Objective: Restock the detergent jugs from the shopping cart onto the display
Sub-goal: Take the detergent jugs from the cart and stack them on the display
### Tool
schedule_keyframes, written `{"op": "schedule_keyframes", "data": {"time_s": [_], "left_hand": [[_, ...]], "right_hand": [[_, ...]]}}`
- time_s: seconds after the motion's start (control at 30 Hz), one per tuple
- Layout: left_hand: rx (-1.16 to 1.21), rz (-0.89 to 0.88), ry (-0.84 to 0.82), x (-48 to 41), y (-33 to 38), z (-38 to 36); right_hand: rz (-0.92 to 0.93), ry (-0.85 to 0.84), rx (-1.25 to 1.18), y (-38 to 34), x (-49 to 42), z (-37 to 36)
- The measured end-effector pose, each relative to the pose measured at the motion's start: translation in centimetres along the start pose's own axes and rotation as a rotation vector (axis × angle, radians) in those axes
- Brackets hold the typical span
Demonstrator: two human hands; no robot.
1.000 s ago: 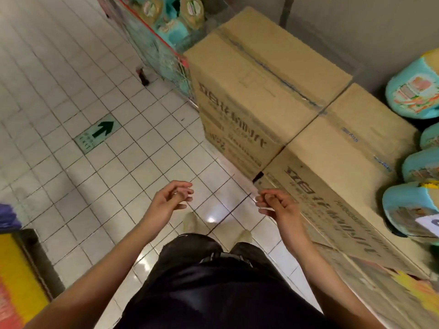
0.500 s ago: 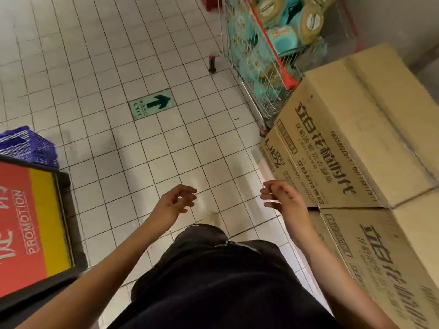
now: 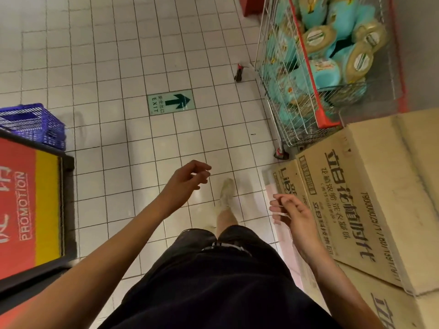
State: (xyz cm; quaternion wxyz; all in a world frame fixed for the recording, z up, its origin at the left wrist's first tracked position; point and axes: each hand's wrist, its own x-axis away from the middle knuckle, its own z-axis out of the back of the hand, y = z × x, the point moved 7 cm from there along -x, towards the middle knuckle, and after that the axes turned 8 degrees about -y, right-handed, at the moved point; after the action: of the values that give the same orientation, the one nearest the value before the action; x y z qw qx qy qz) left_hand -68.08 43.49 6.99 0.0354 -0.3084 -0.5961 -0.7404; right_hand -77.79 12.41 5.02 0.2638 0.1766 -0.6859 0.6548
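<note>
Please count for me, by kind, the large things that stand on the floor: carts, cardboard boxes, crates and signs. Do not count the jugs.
shopping cart: 1
cardboard boxes: 3
blue plastic crate: 1
promotion sign: 1
Total: 6

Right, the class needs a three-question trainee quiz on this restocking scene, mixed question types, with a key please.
1. Fill in: the teal detergent jugs lie in the wire ____.
2. True or false: the left hand and the right hand each grip a jug.
3. The green floor sign reads: A) EXIT B) SALE C) STOP

Key: 1 shopping cart; 2 false, both hands hold nothing; 3 A.
</note>
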Motion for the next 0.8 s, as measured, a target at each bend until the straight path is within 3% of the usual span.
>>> {"op": "schedule_keyframes", "data": {"time_s": [0.37, 0.8], "left_hand": [[0.02, 0.145, 0.123, -9.5, 3.8, 3.9], [0.029, 0.148, 0.169, -22.6, 10.3, 10.2]], "right_hand": [[0.026, -0.154, 0.049, -11.0, -15.1, -2.2], [0.086, -0.211, 0.102, -24.5, -30.5, -3.3]]}}
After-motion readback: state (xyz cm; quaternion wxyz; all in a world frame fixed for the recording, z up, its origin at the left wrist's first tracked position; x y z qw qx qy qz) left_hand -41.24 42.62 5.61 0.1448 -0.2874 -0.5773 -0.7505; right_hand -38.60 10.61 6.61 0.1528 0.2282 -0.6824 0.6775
